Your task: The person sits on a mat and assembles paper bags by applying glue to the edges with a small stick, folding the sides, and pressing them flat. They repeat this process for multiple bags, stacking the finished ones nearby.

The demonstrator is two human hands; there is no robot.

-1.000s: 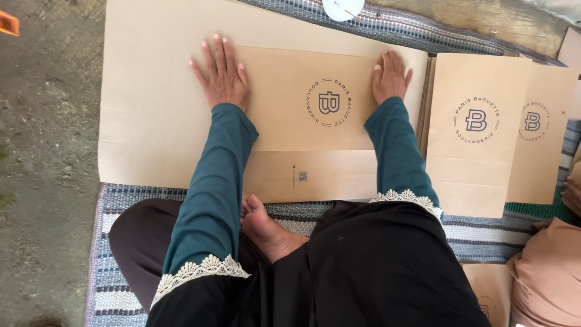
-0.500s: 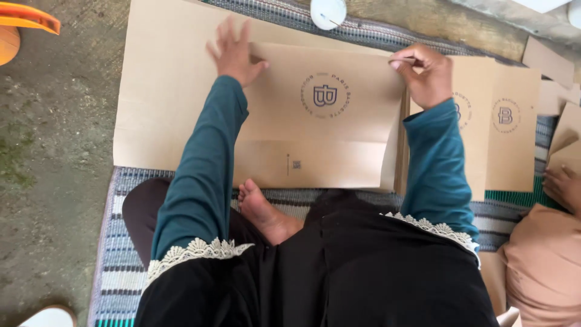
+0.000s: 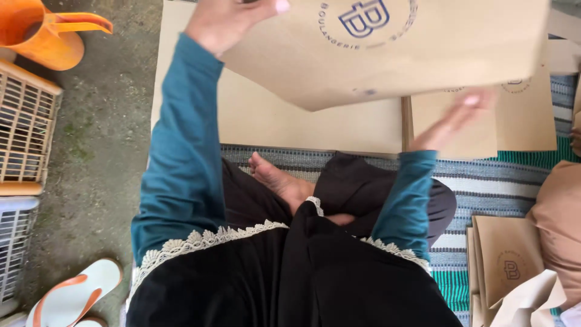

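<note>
The person sits cross-legged on a striped woven mat (image 3: 490, 181), and the left hand (image 3: 227, 21) is raised at the top of the view, fingers curled over the upper left edge of a brown paper bag (image 3: 436, 54) with the thumb showing on its printed face, so that the bag is gripped and lifted off the floor, tilted towards the camera. The bag is flat and folded, bears a round blue emblem near its top, and fills most of the upper right of the view. The right hand (image 3: 454, 121) is below the bag's lower edge, blurred, fingers stretched out and held together; whether it touches the bag cannot be told. Under the raised bag a large flat sheet of brown cardboard (image 3: 290, 121) lies on the ground, its near edge over the mat, and beside it to the right lie more flat paper bags (image 3: 526, 115) with the same emblem. A bare foot (image 3: 281, 181) rests just in front of the sheet, between the teal sleeves. At the lower right another stack of folded paper bags (image 3: 505, 260) lies on the mat. To the left, on the bare ground, stand an orange plastic jug (image 3: 45, 33), a slatted tan basket (image 3: 24, 133) and a white sandal with an orange strap (image 3: 72, 297).
</note>
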